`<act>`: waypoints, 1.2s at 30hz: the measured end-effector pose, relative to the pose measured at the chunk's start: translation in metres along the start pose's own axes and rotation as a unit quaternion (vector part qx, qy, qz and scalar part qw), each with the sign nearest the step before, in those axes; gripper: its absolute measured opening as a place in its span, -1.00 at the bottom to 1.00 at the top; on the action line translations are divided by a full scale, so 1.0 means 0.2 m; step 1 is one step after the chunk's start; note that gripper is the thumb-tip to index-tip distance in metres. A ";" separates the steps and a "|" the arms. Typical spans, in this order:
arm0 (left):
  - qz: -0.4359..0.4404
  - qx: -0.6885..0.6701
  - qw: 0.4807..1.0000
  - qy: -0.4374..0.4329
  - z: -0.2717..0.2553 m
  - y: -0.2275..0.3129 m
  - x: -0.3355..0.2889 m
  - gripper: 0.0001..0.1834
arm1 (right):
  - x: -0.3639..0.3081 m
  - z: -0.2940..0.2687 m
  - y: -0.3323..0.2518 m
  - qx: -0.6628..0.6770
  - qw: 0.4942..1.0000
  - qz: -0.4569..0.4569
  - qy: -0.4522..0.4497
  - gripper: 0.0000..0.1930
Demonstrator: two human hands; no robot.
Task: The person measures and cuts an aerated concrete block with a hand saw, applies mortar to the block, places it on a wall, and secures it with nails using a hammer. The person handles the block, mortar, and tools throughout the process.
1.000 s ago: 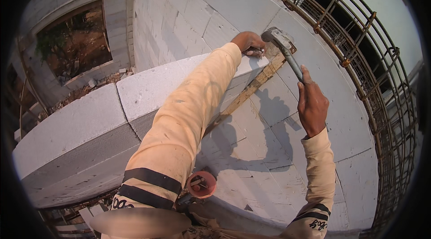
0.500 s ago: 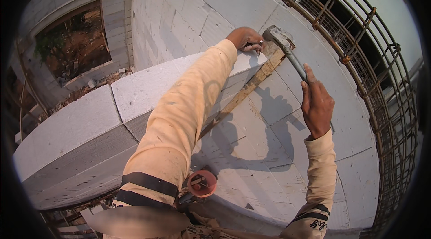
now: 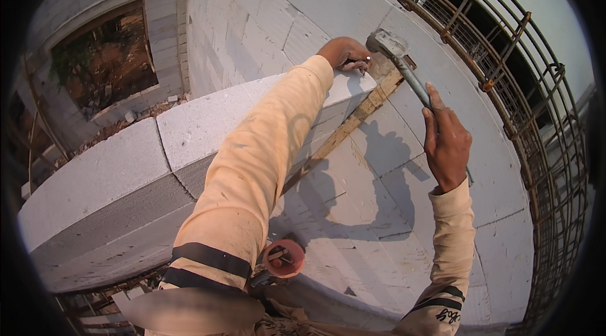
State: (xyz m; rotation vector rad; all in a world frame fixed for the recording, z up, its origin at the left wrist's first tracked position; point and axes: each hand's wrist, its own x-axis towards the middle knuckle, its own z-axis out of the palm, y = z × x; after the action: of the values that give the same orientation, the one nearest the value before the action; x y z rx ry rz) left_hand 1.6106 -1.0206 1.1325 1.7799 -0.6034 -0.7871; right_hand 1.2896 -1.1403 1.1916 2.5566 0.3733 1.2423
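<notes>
My right hand (image 3: 448, 143) grips the metal handle of a hammer (image 3: 416, 80). The hammer's head lies close to the upper end of a worn wooden batten (image 3: 347, 124), by the wall. Just left of the head, my left hand (image 3: 348, 56) is closed above the end of a white block course (image 3: 208, 131). Its fingers are pinched together, with a small white spot at the fingertips; what they hold is too small to make out. The batten slants down along the end face of the blocks.
A pale block wall (image 3: 252, 14) rises behind, with a rebar cage (image 3: 505, 64) curving along the right. Below my left arm stands a red bucket (image 3: 284, 259) with tools inside. A window opening (image 3: 104, 58) is at the far left, with rubble beneath it.
The hammer's head has shifted slightly up and left, and its handle has tilted a little with my right hand. My left hand stays in place.
</notes>
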 end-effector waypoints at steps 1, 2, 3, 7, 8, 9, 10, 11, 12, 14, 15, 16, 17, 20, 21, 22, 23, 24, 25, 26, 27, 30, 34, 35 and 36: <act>-0.002 -0.004 1.000 0.000 -0.01 0.00 0.00 -0.73 | 0.00 0.00 0.00 0.004 1.000 0.003 0.002 -0.40; -0.005 -0.007 1.000 -0.001 -0.01 0.00 0.01 -0.77 | 0.01 0.00 0.00 0.008 1.000 0.007 0.003 -0.40; -0.009 -0.015 1.000 -0.013 -0.02 0.00 0.01 -0.80 | 0.01 -0.01 0.01 0.005 1.000 0.016 -0.001 -0.40; 0.010 0.043 0.999 0.002 -0.02 -0.02 0.05 -0.78 | 0.01 0.00 0.00 0.012 1.000 0.005 -0.002 -0.41; 0.006 0.024 1.000 0.006 -0.02 -0.03 0.06 -0.77 | 0.01 0.01 0.00 0.008 1.000 0.000 -0.006 -0.42; 0.000 0.001 1.000 0.010 -0.02 -0.04 0.07 -0.76 | 0.00 0.02 0.00 0.007 1.000 -0.003 -0.013 -0.42; 0.009 0.018 1.000 0.013 -0.02 -0.04 0.08 -0.75 | 0.00 0.02 0.00 -0.012 0.999 0.003 -0.043 -0.42; 0.016 0.030 0.999 0.016 -0.01 -0.05 0.08 -0.74 | 0.00 0.03 -0.01 -0.027 0.997 0.010 -0.077 -0.42; 0.020 0.046 0.998 0.032 -0.01 -0.05 0.07 -0.72 | 0.00 0.04 -0.01 -0.042 0.992 0.021 -0.116 -0.42; 0.020 0.009 1.000 0.014 0.00 -0.04 0.06 -0.73 | 0.00 0.05 -0.01 -0.037 0.994 0.025 -0.101 -0.43; 0.013 -0.006 1.000 0.018 0.00 -0.04 0.04 -0.73 | 0.00 0.06 -0.01 -0.042 0.995 0.032 -0.086 -0.43; 0.010 -0.003 1.000 0.024 -0.01 -0.03 0.03 -0.74 | 0.00 0.06 -0.01 -0.011 0.998 0.018 -0.051 -0.44; -0.003 0.000 1.000 0.030 0.00 -0.02 0.01 -0.74 | -0.01 0.07 -0.01 0.013 1.000 0.012 -0.012 -0.44; 0.016 -0.026 0.999 0.021 0.00 -0.02 -0.04 -0.76 | 0.00 0.08 -0.01 0.018 1.000 0.005 0.008 -0.44; 0.029 -0.039 0.999 0.021 0.00 -0.02 -0.04 -0.77 | 0.00 0.09 -0.01 0.029 1.000 -0.013 -0.001 -0.43; 0.036 -0.033 0.999 0.012 0.00 -0.02 -0.05 -0.77 | 0.01 0.09 0.00 -0.009 0.999 0.010 -0.038 -0.43; 0.040 -0.026 0.999 0.011 0.00 -0.02 -0.04 -0.77 | 0.01 0.10 0.00 -0.026 0.997 0.016 -0.075 -0.42; 0.030 -0.013 0.999 0.015 0.01 -0.02 -0.04 -0.76 | 0.01 0.10 0.00 -0.053 0.992 0.034 -0.105 -0.42; 0.021 -0.012 1.000 0.020 0.01 -0.02 -0.03 -0.75 | 0.01 0.11 0.00 -0.023 0.997 0.021 -0.072 -0.43; -0.003 -0.006 1.000 0.030 0.01 -0.01 -0.02 -0.74 | 0.01 0.11 0.01 -0.001 0.999 0.019 -0.034 -0.45; -0.011 -0.005 1.000 0.025 0.02 -0.01 0.00 -0.72 | 0.00 0.12 0.01 0.016 0.999 0.036 -0.003 -0.46; 0.015 -0.012 1.000 -0.011 0.00 -0.03 0.03 -0.73 | -0.01 0.13 0.02 0.055 0.998 0.007 -0.012 -0.50; -0.003 0.003 1.000 0.007 0.01 -0.04 0.06 -0.74 | -0.01 0.14 0.02 -0.016 0.999 0.019 -0.047 -0.50; -0.020 0.009 1.000 0.020 0.01 -0.04 0.06 -0.74 | -0.01 0.14 0.02 -0.022 0.999 0.038 -0.021 -0.51; -0.016 0.006 1.000 0.009 0.02 -0.04 0.07 -0.74 | -0.01 0.14 0.02 0.014 1.000 0.015 -0.013 -0.50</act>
State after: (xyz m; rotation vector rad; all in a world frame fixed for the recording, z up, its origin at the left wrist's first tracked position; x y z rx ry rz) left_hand 1.6172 -1.0295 1.1211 1.8094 -0.5701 -0.7901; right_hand 1.3113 -1.1477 1.1746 2.6080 0.3511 1.2224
